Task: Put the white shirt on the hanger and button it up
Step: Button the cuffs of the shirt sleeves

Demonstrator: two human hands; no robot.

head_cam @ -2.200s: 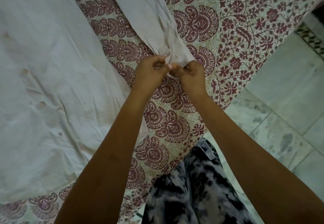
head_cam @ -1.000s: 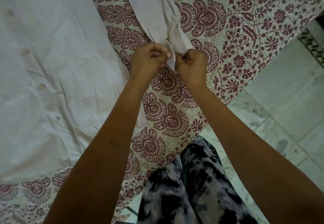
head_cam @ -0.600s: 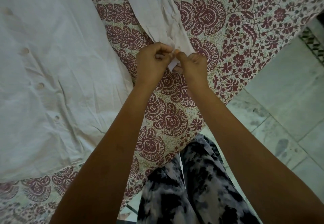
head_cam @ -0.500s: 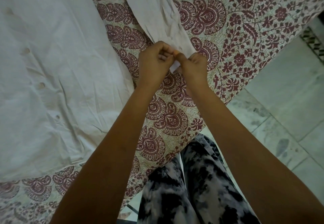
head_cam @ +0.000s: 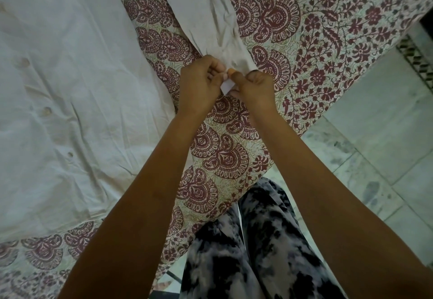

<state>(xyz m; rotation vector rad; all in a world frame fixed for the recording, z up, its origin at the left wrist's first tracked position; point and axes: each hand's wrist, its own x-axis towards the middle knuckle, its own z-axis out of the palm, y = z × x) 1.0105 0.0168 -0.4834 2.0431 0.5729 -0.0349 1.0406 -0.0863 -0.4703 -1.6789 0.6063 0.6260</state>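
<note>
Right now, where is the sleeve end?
In the head view, centre frame: the sleeve end is pinched between the left hand and right hand, over the printed sheet, right of the shirt body.

Plain white across the shirt (head_cam: 70, 76), faintly off-white along its sleeve (head_cam: 210, 17), with pale tan buttons (head_cam: 47, 111). Cream on the sheet (head_cam: 328, 29), printed in maroon: dotted, scalloped fan motifs near the shirt, flowers and leafy vines farther right, thin greenish squiggles between. Mottled black, grey and white over the trousers (head_cam: 257, 252). Pale grey-white on the floor (head_cam: 375, 134) tiles, smudged darker. At the right edge, a dark strip (head_cam: 417, 62), possibly zigzag-patterned.
</note>
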